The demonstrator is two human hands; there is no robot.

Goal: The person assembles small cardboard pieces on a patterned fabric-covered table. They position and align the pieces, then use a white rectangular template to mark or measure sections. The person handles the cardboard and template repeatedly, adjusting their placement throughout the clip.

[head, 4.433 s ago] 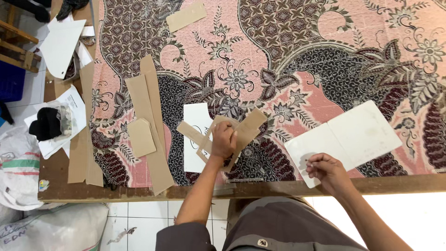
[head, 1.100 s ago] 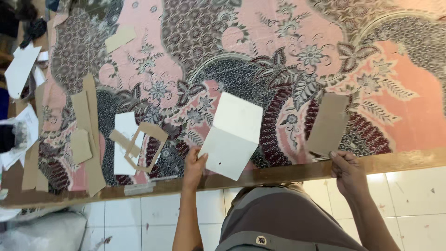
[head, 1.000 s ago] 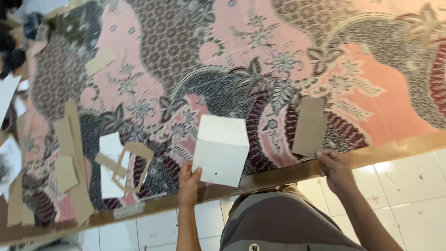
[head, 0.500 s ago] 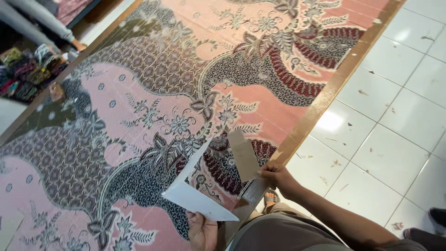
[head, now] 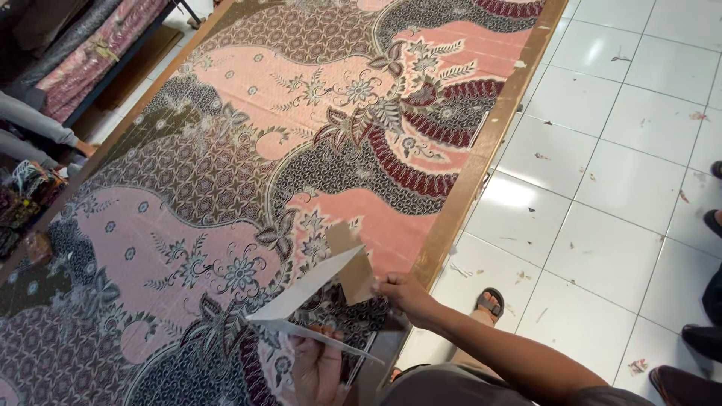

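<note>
My left hand (head: 320, 370) holds a folded white paper pattern (head: 307, 295) edge-on at the bottom of the head view, above the patterned batik cloth (head: 248, 173). Just to its right, my right hand (head: 404, 295) pinches a brown cardboard pattern piece (head: 350, 261) that stands tilted over the cloth near the table's wooden edge (head: 470, 173). The white paper crosses in front of the brown piece's lower left side.
The pink, brown and maroon cloth covers the long table. White tiled floor (head: 617, 188) with scraps lies to the right. My sandalled foot (head: 492, 301) shows by the table edge. Another person's shoes (head: 688, 353) are at the far right. Folded fabrics (head: 68, 53) lie far left.
The view has swung from the left end of the table to the right along the cloth. Both hands carried the white paper and brown piece with them; the other pattern pieces left view.
</note>
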